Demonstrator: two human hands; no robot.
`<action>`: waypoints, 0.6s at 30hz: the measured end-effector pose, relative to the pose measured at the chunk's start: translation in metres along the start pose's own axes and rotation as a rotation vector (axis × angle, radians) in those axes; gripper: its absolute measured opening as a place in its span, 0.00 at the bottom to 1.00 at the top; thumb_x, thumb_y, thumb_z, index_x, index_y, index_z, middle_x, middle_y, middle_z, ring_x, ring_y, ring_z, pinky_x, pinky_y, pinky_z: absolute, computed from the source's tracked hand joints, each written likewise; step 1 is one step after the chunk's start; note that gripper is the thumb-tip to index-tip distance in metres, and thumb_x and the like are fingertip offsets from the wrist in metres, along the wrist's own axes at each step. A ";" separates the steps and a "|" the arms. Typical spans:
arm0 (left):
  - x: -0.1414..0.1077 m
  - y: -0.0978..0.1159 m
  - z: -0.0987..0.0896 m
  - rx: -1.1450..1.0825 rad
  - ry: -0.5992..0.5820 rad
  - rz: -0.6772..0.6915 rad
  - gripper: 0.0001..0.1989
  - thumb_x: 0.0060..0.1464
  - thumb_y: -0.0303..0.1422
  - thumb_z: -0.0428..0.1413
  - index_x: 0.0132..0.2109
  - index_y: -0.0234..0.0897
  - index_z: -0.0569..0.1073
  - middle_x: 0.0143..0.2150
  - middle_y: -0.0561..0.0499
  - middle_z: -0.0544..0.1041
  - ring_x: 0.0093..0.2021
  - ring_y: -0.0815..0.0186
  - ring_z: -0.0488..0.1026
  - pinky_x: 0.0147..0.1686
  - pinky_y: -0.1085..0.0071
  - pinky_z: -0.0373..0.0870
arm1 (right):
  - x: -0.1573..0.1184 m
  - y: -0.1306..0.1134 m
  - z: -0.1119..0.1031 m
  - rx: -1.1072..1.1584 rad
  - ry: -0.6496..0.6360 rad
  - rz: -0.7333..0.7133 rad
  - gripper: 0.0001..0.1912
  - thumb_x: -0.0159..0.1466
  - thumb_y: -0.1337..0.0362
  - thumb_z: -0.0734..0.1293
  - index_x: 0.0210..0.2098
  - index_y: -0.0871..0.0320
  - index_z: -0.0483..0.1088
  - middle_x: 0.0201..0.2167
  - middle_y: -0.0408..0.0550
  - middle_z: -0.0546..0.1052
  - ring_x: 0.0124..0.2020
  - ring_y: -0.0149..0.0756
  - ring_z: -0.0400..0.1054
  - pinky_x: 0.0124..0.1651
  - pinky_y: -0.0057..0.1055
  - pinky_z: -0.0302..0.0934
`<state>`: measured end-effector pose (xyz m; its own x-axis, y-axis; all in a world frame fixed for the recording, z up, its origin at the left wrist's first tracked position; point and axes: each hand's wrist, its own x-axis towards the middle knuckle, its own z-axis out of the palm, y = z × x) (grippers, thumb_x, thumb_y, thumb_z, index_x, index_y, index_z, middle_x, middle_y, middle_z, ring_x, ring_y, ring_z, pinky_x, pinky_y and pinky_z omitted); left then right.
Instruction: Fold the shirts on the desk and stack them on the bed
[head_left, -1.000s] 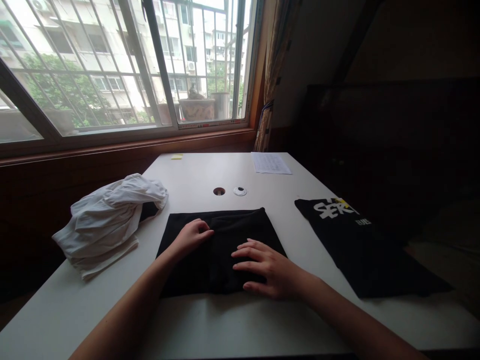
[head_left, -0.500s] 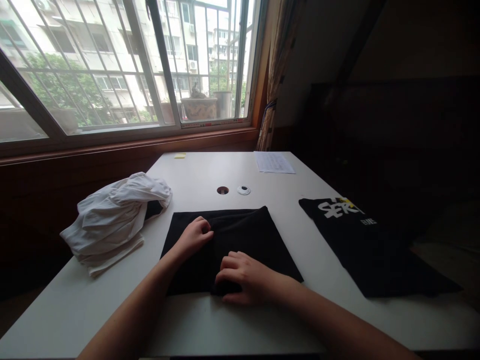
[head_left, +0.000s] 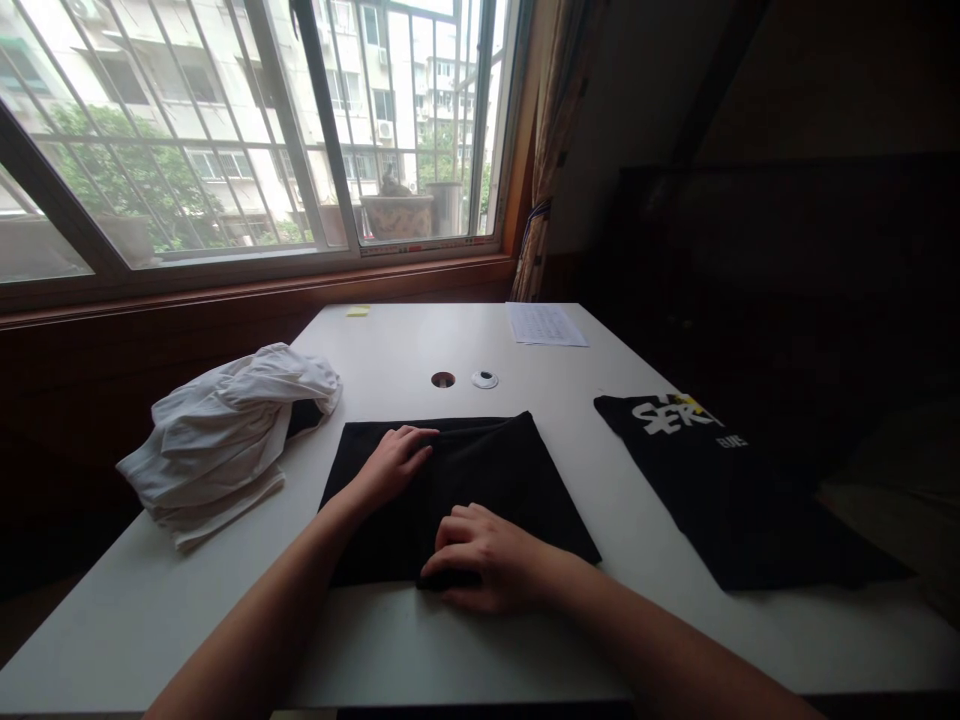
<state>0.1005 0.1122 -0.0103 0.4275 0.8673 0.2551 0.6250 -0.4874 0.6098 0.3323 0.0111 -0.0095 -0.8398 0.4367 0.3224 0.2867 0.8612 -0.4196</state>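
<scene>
A folded black garment (head_left: 517, 470) lies flat on the white table in front of me, faintly creased along its far side. My left hand (head_left: 394, 462) rests on its left half, fingers stretched out towards the far edge. At the near edge, my right hand (head_left: 484, 555) is curled with the thumb below and the fingers above, gripping a bunched fold of the cloth. What lies under the right palm is hidden.
A crumpled white garment (head_left: 217, 440) lies at the table's left edge. On the right is a black garment (head_left: 735, 500) with white and yellow print. Papers (head_left: 546, 325), yellow sticky notes (head_left: 358, 311), a cable hole (head_left: 443, 380) and its white cover (head_left: 484, 380) are farther back.
My left hand's fingers have uncurled and now stretch out over the cloth towards the right. My right hand keeps hold of the near edge, almost unmoved.
</scene>
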 end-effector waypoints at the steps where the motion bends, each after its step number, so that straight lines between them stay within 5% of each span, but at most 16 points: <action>1: 0.003 0.000 -0.002 -0.052 -0.017 -0.019 0.18 0.66 0.39 0.54 0.60 0.46 0.75 0.57 0.46 0.78 0.57 0.54 0.73 0.60 0.53 0.69 | 0.000 0.000 0.000 0.005 0.002 -0.008 0.15 0.68 0.55 0.70 0.51 0.52 0.78 0.44 0.48 0.78 0.43 0.38 0.69 0.54 0.40 0.60; 6: 0.024 -0.004 -0.014 -0.055 -0.127 -0.071 0.19 0.61 0.36 0.58 0.59 0.41 0.74 0.51 0.45 0.80 0.51 0.58 0.78 0.54 0.62 0.73 | 0.002 -0.002 -0.002 -0.034 -0.026 -0.029 0.11 0.66 0.61 0.70 0.47 0.52 0.78 0.39 0.46 0.78 0.40 0.37 0.67 0.50 0.38 0.60; 10: 0.041 -0.010 -0.022 0.054 -0.178 -0.021 0.15 0.60 0.39 0.59 0.53 0.42 0.78 0.48 0.46 0.79 0.51 0.55 0.75 0.55 0.58 0.71 | 0.001 -0.008 -0.013 -0.040 -0.090 0.026 0.11 0.61 0.64 0.71 0.43 0.54 0.76 0.39 0.45 0.77 0.40 0.36 0.67 0.52 0.37 0.59; 15: 0.045 -0.016 -0.027 0.175 -0.164 -0.017 0.15 0.59 0.45 0.59 0.47 0.42 0.79 0.50 0.44 0.74 0.54 0.51 0.70 0.59 0.54 0.65 | -0.007 -0.003 -0.040 0.013 -0.172 0.194 0.04 0.61 0.62 0.71 0.34 0.54 0.72 0.34 0.42 0.75 0.40 0.36 0.66 0.52 0.37 0.57; 18: 0.038 -0.018 -0.030 0.188 -0.170 -0.072 0.13 0.57 0.44 0.60 0.45 0.42 0.76 0.47 0.46 0.74 0.49 0.54 0.72 0.53 0.58 0.68 | -0.017 0.012 -0.059 -0.029 -0.172 0.332 0.11 0.64 0.59 0.70 0.28 0.55 0.70 0.31 0.42 0.74 0.40 0.37 0.65 0.51 0.39 0.57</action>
<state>0.0860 0.1568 0.0107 0.4711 0.8787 0.0765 0.7616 -0.4490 0.4673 0.3770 0.0287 0.0298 -0.7635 0.6454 0.0247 0.5673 0.6884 -0.4521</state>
